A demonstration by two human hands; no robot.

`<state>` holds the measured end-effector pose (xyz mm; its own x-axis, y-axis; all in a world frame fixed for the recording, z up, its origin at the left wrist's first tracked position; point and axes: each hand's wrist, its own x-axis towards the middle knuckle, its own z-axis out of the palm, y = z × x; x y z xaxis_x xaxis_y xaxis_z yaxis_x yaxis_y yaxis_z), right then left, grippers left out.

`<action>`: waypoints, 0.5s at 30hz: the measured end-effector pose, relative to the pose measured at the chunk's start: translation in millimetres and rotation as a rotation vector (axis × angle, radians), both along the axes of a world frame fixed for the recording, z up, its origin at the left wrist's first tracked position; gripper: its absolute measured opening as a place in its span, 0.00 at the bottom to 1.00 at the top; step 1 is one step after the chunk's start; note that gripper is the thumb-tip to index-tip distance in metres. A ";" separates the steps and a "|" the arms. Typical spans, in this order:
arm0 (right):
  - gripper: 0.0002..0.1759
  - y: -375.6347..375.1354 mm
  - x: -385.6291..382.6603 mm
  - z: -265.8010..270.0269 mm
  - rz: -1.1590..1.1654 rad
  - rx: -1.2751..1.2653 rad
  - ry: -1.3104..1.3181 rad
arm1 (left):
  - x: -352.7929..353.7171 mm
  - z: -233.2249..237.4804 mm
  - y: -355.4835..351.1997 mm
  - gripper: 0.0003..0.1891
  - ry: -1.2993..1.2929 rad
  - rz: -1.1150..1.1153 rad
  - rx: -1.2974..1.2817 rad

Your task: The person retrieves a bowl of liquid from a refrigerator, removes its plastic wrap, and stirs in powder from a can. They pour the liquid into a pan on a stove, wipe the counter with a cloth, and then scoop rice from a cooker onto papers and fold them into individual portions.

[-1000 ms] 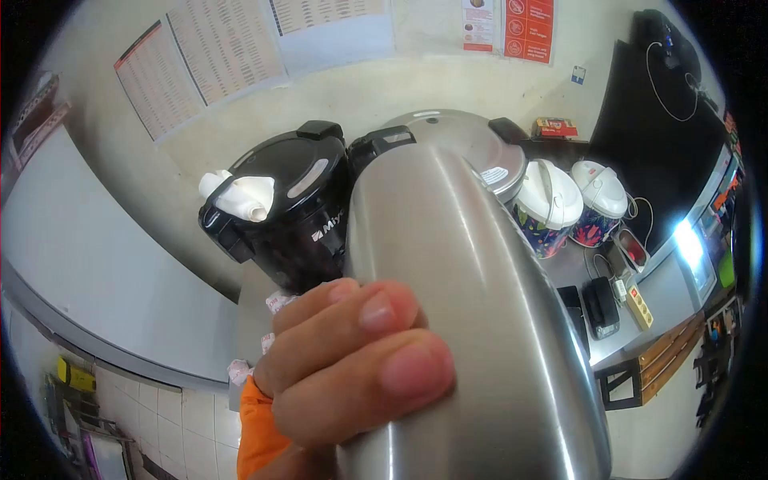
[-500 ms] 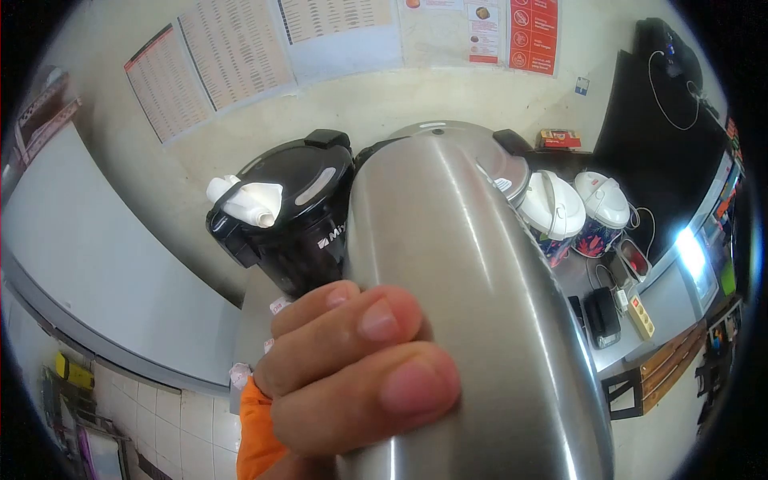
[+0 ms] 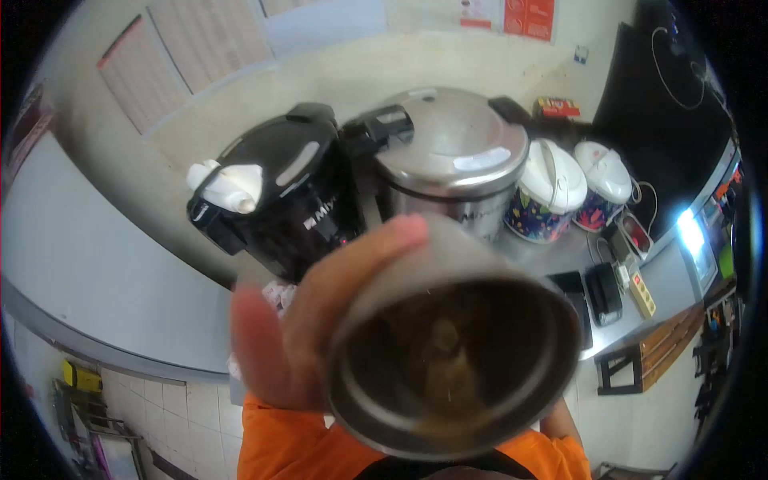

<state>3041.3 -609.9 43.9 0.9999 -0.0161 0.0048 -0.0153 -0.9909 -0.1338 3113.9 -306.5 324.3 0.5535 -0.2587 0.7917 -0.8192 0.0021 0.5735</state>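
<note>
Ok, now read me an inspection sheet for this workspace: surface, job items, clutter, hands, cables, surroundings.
Surface: grey countertop, partly hidden behind the metal cup.
Job items: metal cup tilted, mouth towards the camera; brownish inside, contents unclear.
Clutter: white bundle on the black lidded pot; black box-shaped item near the power strip.
Hands: left hand grips the metal cup; right hand hidden, forearm showing.
Cables: pale cable hanging against a dark panel.
Surroundings: silver lidded pot, posted papers on the wall, tiled floor.
</note>
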 end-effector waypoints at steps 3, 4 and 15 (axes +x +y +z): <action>0.27 0.5 -3.1 7.0 -0.038 -0.017 0.097 | 38.3 -33.6 -9.0 0.41 0.011 0.012 -0.013; 0.27 1.4 -4.5 11.0 -0.050 0.027 0.081 | 51.0 -48.4 -13.4 0.48 0.015 0.013 -0.019; 0.31 -9.8 -8.3 47.1 -0.172 0.274 0.063 | 138.6 -284.2 -23.0 0.46 0.448 0.419 0.204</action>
<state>3033.1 -619.7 91.0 0.9805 -0.1769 -0.0851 -0.1962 -0.9003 -0.3886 3252.5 -329.5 40.1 0.9056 -0.0697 0.4185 -0.4082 -0.4115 0.8149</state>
